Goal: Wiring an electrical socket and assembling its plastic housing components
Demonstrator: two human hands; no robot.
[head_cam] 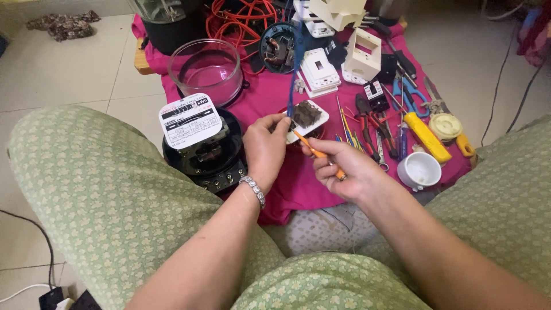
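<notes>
Left hand [265, 150] pinching white switch plate [308, 118] beside electricity meter [201, 143]; right hand [344, 171] gripping orange screwdriver [314, 152], tip at plate's back. Blue wire [295, 69] apparently attached, fastening seemingly unfinished.

Magenta cloth [270, 97] across upper centre. Pale green trousers [97, 195] with small cream flower print, lower frame. Orange screwdriver [317, 154] at centre; white switch [308, 117], dark inside. Blue wire [295, 63] above. Black meter [201, 149], white label, centre left. Red-orange cable [241, 20] at top. Yellow knife [427, 136], right.
</notes>
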